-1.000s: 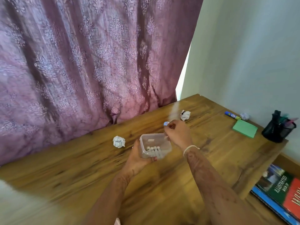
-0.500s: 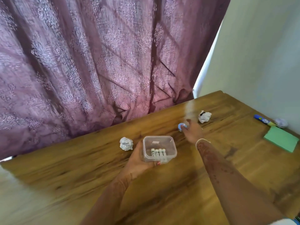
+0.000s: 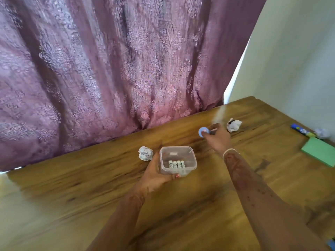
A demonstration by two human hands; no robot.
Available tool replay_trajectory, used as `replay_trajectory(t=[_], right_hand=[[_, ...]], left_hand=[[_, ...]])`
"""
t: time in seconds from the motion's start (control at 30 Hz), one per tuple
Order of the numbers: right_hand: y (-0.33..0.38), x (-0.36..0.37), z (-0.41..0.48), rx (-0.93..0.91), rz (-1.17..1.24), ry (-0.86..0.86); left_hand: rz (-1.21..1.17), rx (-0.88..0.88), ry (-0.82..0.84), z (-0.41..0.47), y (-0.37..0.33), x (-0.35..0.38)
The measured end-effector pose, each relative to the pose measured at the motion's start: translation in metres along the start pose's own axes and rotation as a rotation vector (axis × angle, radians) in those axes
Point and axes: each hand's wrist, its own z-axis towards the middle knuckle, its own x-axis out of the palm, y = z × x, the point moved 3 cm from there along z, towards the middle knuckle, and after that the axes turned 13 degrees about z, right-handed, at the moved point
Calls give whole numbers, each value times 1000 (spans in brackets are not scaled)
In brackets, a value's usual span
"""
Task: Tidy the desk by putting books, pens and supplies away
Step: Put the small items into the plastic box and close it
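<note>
We see right hand (image 3: 218, 137) pinching small blue disc (image 3: 204, 132), perhaps a cap; left hand (image 3: 156, 175) gripping plastic box (image 3: 178, 161), near-left of disc.

Labels on the 4 white tubes (image 3: 177, 164) blur unreadably — the green pad (image 3: 319, 154) runs off the right edge.

A: Where does the light come from?

B: From behind the purple curtain (image 3: 112, 69), which glows pink where daylight passes through. A bright white slit (image 3: 233, 82) shows between it and the wall (image 3: 299, 60).

A: Any glare?

B: A pale streak falls from that slit across the wooden desk (image 3: 90, 187), and the desk's near left corner washes out to cream.

A: Is it sharp?

B: No. The curtain pattern smears, the right hand (image 3: 217, 137) is soft, and the forearms blur near the bottom edge. The wide lens bends the desk edge and wall line.
</note>
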Motion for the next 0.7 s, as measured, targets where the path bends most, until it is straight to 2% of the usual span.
replay_trajectory(t=[0.1,0.17,0.37,0.53,0.7], right_hand=[[40,-3,-37,-66,173,66],[62,1,-70,-96,193,160],[88,41,-153,-82,-198,483],[97,68,-197,-96,-356,513],[108,86,-241,-130,-350,495]], left_hand=[[-43,14,-48,-10,-4,-3],[-59,45,-45,-20,-11,-5],[-85,109,-19,-61,-20,-12],[-72,93,-64,-100,-17,-30],[-101,63,-103,-147,-9,-58]])
